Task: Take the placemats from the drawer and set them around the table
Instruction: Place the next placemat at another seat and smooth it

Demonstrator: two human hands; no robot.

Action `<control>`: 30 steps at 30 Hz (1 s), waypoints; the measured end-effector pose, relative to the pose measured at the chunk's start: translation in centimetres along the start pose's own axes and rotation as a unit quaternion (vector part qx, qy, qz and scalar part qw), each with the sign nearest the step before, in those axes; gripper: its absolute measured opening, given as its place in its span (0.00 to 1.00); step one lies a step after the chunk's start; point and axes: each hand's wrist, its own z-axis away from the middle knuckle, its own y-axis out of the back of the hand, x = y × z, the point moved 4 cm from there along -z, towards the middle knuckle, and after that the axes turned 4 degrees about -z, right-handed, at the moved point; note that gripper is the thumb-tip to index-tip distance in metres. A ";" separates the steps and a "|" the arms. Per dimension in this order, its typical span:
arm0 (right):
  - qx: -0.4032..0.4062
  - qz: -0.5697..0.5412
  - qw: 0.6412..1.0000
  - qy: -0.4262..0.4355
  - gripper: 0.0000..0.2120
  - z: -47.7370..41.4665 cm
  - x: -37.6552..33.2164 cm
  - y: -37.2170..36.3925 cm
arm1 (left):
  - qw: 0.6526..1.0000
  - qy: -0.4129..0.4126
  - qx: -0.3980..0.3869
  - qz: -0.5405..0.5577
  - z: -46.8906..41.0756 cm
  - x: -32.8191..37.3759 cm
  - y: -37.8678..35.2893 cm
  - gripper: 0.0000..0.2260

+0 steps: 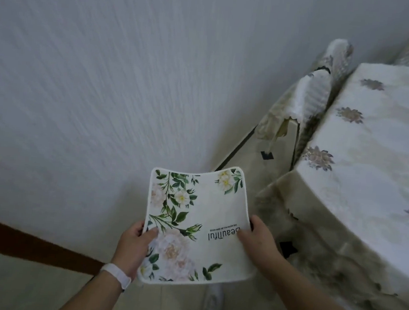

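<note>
The floral-clothed tabletop (372, 149) runs off the right edge. Left of the tabletop, held in the air, is a white rectangular fabric placemat with a flower print (200, 218). The left hand (133, 246) and right hand (258, 242) pinch its sides, thumbs on top, fingers hidden beneath.

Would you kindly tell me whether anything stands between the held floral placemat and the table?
Nothing visible does. The left hand and right hand grip the white floral placemat, and open space separates it from the cloth-covered table; the covered chair stands farther back, off that path.
</note>
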 end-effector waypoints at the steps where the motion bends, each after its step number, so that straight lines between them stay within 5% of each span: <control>1: 0.011 0.001 1.000 0.005 0.10 -1.4 -1.2 0.8 | 1.000 -0.009 -0.006 -0.007 -1.5 1.8 -0.9 0.05; 19: 0.248 -0.042 0.967 -0.036 0.09 -16.3 -10.6 10.2 | 0.977 -0.051 -0.201 -0.055 -22.3 20.4 -18.5 0.06; 30: 0.408 -0.098 0.907 -0.024 0.05 -23.3 -17.6 15.2 | 0.915 -0.161 -0.340 -0.147 -32.7 35.8 -31.1 0.05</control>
